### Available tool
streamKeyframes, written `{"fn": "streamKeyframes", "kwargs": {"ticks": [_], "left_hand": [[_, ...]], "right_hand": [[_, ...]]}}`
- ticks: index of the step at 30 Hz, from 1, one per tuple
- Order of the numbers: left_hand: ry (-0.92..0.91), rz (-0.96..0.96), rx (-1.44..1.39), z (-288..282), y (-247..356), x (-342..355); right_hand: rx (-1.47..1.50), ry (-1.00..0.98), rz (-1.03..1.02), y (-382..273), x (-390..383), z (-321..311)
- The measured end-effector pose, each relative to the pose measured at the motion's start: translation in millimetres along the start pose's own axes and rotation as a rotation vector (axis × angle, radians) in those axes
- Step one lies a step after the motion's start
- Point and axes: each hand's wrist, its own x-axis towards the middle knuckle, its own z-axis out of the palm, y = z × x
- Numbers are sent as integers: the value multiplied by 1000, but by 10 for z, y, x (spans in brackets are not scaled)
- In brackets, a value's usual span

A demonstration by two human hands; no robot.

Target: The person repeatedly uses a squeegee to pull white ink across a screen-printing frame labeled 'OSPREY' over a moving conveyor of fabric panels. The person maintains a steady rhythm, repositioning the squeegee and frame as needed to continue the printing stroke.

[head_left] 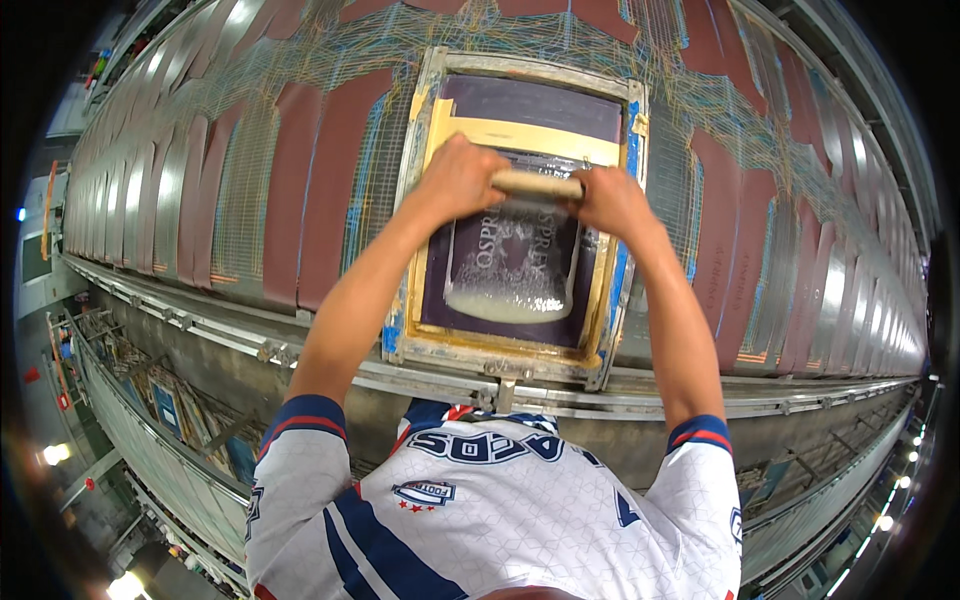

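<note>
Both my hands grip a squeegee (pixel 540 183) with a pale wooden handle, held crosswise over the upper middle of a framed printing screen (pixel 621 295). My left hand (pixel 462 180) is closed round its left end, and my right hand (pixel 608 203) round its right end. The screen has a dark mesh, yellow and blue tape along its edges, and lettering in the middle. Translucent, whitish wet ink (pixel 510 300) is spread over the mesh, pooled thickest toward the lower part. The squeegee's blade is mostly blurred or hidden beneath the handle.
A long metal printing table (pixel 243 200) stretches to both sides, bearing several maroon cut panels (pixel 290 190) and dense coloured guide lines. A metal rail (pixel 200 318) runs along the near edge. Below at left is a rack (pixel 175 410) with flat items; lights show at both sides.
</note>
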Motion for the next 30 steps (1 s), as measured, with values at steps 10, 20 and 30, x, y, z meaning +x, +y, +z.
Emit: {"fn": "streamKeyframes", "kwargs": {"ticks": [10,20,30], "left_hand": [[-1,-29,-48,-131,-373,630],[-71,13,-98,200,558,-1082],[-191,-3,-11,175,701,-1199]], "right_hand": [[38,-72,80,243,670,-277],[6,19,-82,-469,-1020,480],[87,-74,-5,-597,-1184,439]]}}
